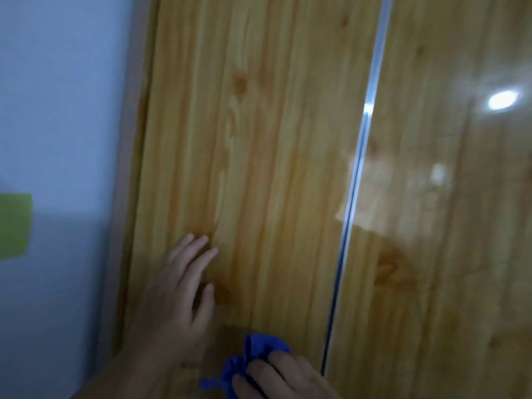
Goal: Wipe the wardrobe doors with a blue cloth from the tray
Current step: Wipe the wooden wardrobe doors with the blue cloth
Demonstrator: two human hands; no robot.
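1. A glossy, pine-grained left wardrobe door (259,139) fills the middle of the view, its knots and vertical grain plain to see.
2. A thin silver metal strip (359,168) runs from top to bottom between it and the equally glossy, pine-grained right wardrobe door (460,269).
3. The left hand (178,300) lies flat on the lower part of the left wardrobe door, near its left edge, palm to the wood. Its grip is wide: the fingers are straight, slightly spread, and hold nothing.
4. The right hand (285,378) sits at the bottom edge of the view, below and to the right of the left hand. Its grip is closed round a crumpled blue cloth (253,352) of soft fabric, fingers curled over it.
5. The blue cloth is bunched low on the left wardrobe door, near the metal strip. It sticks out above and to the left of the curled fingers.
6. The two hands are apart, with bare wood between them.
7. The right wardrobe door carries a bright oval light reflection (502,99).
8. Left of the wardrobe is a pale blue-grey wall (57,110) with a green rectangular patch (13,226) at the view's left edge.
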